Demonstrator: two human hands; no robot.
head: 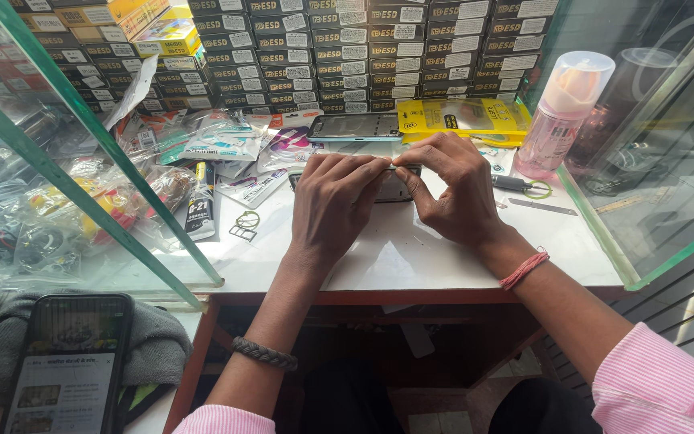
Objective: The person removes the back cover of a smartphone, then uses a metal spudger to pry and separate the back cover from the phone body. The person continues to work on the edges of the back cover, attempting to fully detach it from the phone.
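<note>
Both our hands pinch together over a dark phone at the middle of the desk.

Our left hand [332,201] and right hand [453,186] meet fingertip to fingertip, closed on the top edge of the phone [395,186], which lies flat under them and is mostly hidden. We judge that we are working at a small part along that edge; what the fingers grip is too small to tell. The next move calls for a steady, light pinch. Just right of the right hand lie tweezers [514,183]. A pink bottle [562,112] stands at the right back corner. A phone frame [355,127] rests toward the back edge, a glue tube [201,201] toward the left edge.
</note>
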